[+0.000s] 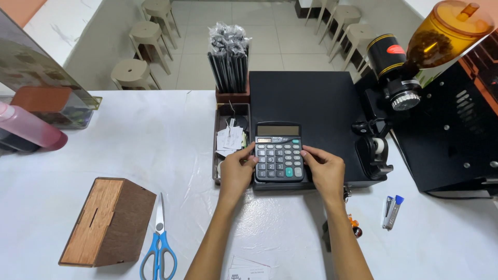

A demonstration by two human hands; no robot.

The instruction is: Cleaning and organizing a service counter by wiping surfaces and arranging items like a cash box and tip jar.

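Observation:
A grey desk calculator [278,153] with dark keys lies on the front edge of a flat black box [311,103] on a white counter. My left hand [236,171] grips the calculator's left side, thumb on its edge. My right hand [324,170] holds its right side, fingers curled against the keys' border. Both forearms reach in from the bottom of the view.
A dark tray [217,155] of paper slips and a holder of black wrapped straws [229,57] stand left of the box. Blue-handled scissors [159,243] and a wooden box [107,222] lie front left. A tape dispenser [374,150], a coffee grinder [415,57] and a stapler [391,211] sit right.

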